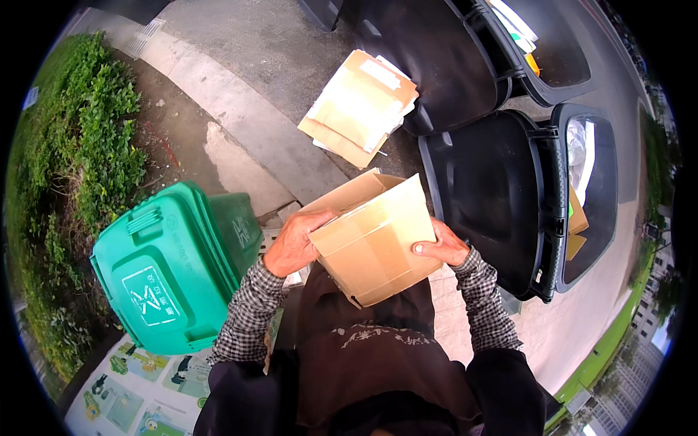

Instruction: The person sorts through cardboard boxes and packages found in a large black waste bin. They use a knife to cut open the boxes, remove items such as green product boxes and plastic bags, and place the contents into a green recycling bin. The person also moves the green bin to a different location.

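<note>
A brown cardboard box is held tilted in front of my body, its flaps standing up on the far side. Packing tape runs across the panel facing me. My left hand grips the flap edge at the left, fingers partly hidden behind the cardboard. On the opposite side my right hand clasps the box, thumb on the near panel and the other fingers out of sight. Beyond the box, a stack of flattened cardboard rests beside the black bins.
At left stands a green lidded bin by a leafy hedge. Two black wheeled bins are at right, with cardboard pieces and clear plastic seen past their hinges. A concrete kerb crosses behind. A printed board lies lower left.
</note>
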{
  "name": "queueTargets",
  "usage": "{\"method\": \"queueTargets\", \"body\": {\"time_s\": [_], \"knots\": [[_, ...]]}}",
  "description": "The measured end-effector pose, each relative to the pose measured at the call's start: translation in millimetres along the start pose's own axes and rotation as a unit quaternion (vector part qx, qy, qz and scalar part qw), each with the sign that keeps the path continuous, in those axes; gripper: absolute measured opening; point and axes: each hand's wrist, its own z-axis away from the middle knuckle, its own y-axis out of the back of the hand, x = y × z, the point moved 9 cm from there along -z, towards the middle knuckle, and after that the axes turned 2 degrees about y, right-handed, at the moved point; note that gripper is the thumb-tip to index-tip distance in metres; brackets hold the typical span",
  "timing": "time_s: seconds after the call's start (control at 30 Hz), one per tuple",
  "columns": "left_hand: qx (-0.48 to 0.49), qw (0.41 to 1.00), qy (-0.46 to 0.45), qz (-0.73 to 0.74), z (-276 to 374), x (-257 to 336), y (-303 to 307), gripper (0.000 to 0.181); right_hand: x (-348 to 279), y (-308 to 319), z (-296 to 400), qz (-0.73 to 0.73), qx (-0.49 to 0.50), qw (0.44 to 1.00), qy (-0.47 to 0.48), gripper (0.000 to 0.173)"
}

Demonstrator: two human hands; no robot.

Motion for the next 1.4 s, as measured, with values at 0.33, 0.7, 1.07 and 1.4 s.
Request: {"method": "queueTargets", "body": {"time_s": [0.33,0.7,1.07,1.4], "knots": [[0.353,0.898,0.156,-0.211,7.5,-72.6,34.5,0.029,-8.5,1.5,-13.6,0.011,-0.063,0.997,-0.03,0.067],[0.423,0.829,0.246,-0.272,-53.7,-176.5,67.9,0.025,7.1,162.7,-245.0,0.005,0.057,0.998,0.039,0.037],[0.199,0.917,0.315,-0.144,-297.4,-319.0,22.4,0.034,19.2,372.4,-417.5,0.485,0.22,0.839,-0.115,0.06],[0.132,0.878,0.402,-0.226,-332.5,-388.1,-25.4,0.052,71.8,285.1,-423.6,0.583,0.106,0.804,-0.042,0.061]]}}
